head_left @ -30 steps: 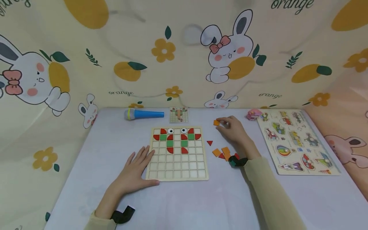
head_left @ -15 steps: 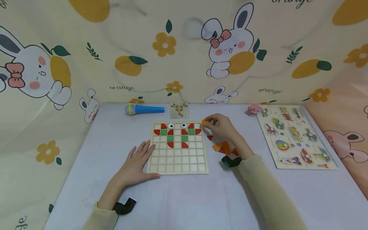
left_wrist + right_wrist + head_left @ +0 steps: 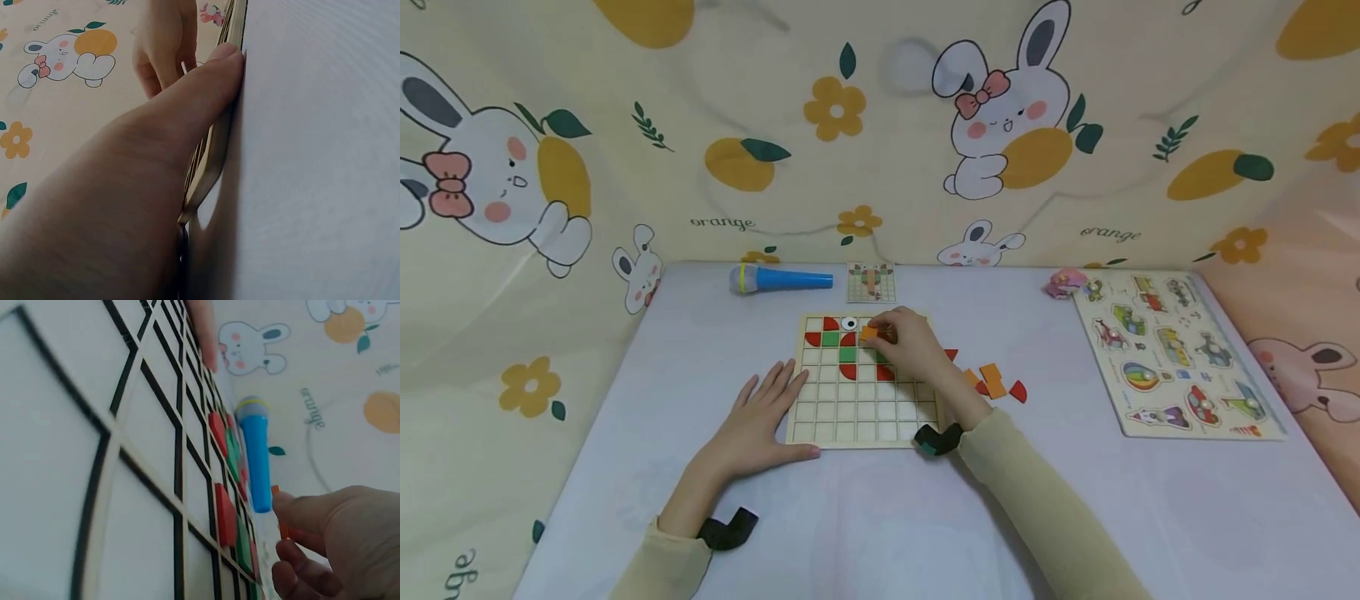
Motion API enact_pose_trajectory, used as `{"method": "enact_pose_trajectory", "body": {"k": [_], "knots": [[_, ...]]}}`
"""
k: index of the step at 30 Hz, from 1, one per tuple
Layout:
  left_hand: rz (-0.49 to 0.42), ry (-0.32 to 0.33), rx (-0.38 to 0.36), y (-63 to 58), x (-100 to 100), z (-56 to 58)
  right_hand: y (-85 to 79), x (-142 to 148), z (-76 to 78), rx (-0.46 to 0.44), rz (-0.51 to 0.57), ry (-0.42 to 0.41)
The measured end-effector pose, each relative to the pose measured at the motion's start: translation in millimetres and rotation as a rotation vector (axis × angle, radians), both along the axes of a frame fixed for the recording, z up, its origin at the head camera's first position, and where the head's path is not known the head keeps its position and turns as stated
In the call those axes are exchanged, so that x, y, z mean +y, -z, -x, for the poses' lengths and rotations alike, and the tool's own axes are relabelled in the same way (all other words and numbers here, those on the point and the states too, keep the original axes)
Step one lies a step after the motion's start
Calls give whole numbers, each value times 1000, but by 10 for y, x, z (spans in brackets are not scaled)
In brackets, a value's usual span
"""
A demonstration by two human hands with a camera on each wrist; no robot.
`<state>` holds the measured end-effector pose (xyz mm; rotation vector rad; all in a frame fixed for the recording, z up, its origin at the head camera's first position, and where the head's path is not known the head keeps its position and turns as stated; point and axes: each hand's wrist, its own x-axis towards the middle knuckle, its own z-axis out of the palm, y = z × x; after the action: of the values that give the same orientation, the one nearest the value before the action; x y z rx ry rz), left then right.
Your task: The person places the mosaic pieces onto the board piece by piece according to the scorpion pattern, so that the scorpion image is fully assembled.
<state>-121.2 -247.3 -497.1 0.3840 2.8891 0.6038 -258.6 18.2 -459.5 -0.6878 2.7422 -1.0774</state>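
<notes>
My right hand [image 3: 913, 346] pinches an orange square tile [image 3: 868, 332] over the upper middle of a wooden grid board [image 3: 827, 412]. In the right wrist view the orange tile [image 3: 284, 515] shows edge-on between thumb and fingers. Red quarter-round pieces [image 3: 847, 372], green squares [image 3: 831, 339] and a white eye piece [image 3: 849, 324] lie in the board's upper cells; the right hand hides some others. My left hand [image 3: 760, 425] lies with spread fingers at the board's left edge, its thumb along the front corner. The left wrist view shows that thumb [image 3: 206, 81] against the board's edge.
Right of the board lie loose orange tiles [image 3: 992, 380] and red pieces [image 3: 1018, 392]. Behind it are a small pattern card [image 3: 871, 282] and a blue toy microphone [image 3: 790, 279]. A picture puzzle board [image 3: 1176, 358] and a pink toy [image 3: 1064, 282] are at the right.
My right hand has carried the orange tile leftward from beside the board to above its upper middle cells. My left hand stays at the board's left edge. The head view has tilted slightly.
</notes>
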Motion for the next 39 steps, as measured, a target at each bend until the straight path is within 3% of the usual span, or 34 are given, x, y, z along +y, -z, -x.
{"method": "enact_pose_trajectory", "body": {"k": [7, 14, 23, 29, 34, 39], "knots": [[-6, 10, -1, -2, 1, -1, 108, -127, 84, -21, -39, 59], [-10, 12, 0, 1, 5, -11, 142, -123, 86, -30, -80, 44], [-11, 22, 4, 38, -4, -25, 42, -154, 24, -41, -171, 47], [-17, 17, 11, 35, 7, -17, -51, -195, 8, 49, -291, 42], [-21, 11, 11, 18, 18, -18, -105, -24, -65, 35, -179, 74], [-21, 5, 13, -7, -7, -23, -190, 146, -297, -62, -139, 45]]}}
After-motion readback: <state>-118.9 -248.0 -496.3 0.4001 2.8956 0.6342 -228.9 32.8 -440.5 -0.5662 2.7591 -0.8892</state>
